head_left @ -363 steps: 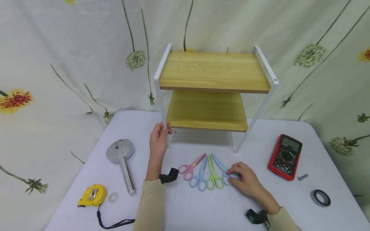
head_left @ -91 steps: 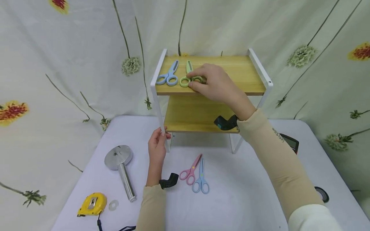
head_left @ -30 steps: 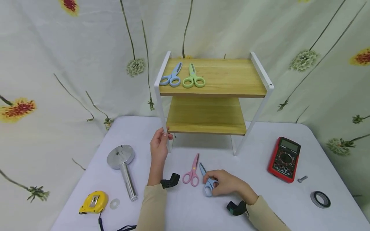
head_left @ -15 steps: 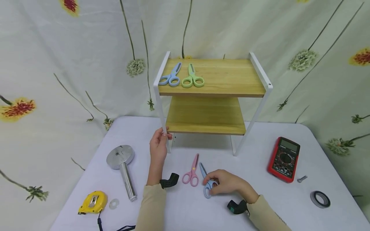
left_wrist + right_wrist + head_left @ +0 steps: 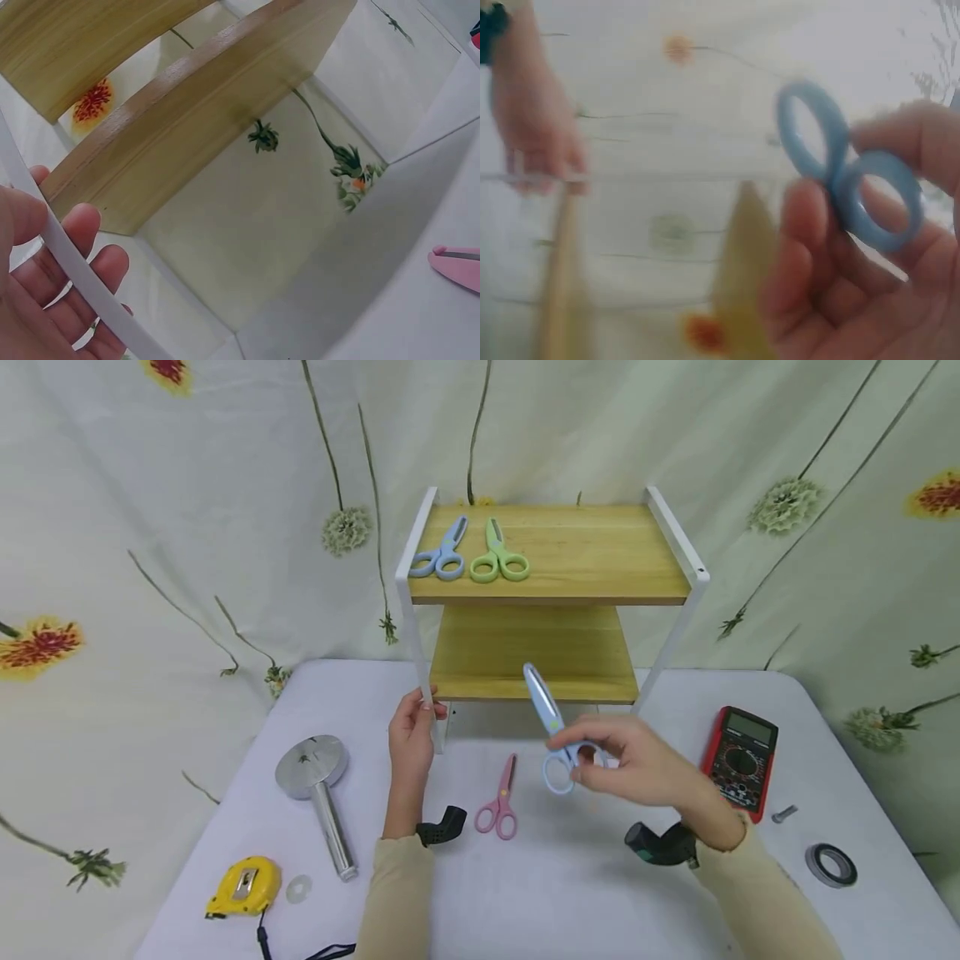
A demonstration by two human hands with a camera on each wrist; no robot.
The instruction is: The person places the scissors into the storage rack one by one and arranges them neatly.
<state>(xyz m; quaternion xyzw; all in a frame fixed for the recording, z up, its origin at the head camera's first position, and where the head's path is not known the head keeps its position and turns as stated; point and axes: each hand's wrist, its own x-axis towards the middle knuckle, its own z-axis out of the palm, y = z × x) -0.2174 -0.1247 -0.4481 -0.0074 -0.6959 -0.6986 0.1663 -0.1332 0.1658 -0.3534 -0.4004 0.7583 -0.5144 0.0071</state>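
Observation:
My right hand (image 5: 637,758) pinches blue scissors (image 5: 546,702) by the handle loops, raised in front of the lower shelf with the blades pointing up and left. In the right wrist view the blue loops (image 5: 881,199) show between thumb and fingers. My left hand (image 5: 411,731) grips the white left leg of a two-tier wooden shelf (image 5: 585,560); in the left wrist view its fingers (image 5: 109,266) curl round the white bar (image 5: 82,274). On the top board lie other blue scissors (image 5: 447,558) and green scissors (image 5: 497,558). Pink scissors (image 5: 501,806) lie on the table below.
To the left are a chrome shower head (image 5: 313,768), a yellow tape measure (image 5: 246,885) and a clear disc (image 5: 297,888). At right lie a red multimeter (image 5: 738,760), a bolt (image 5: 784,814) and a black tape roll (image 5: 831,865). A flowered cloth hangs behind the table.
The green scissors, released onto the top board after three seconds ago, stay there. My right hand has since lifted the second blue scissors off the table, up toward the shelf. My left hand stays put.

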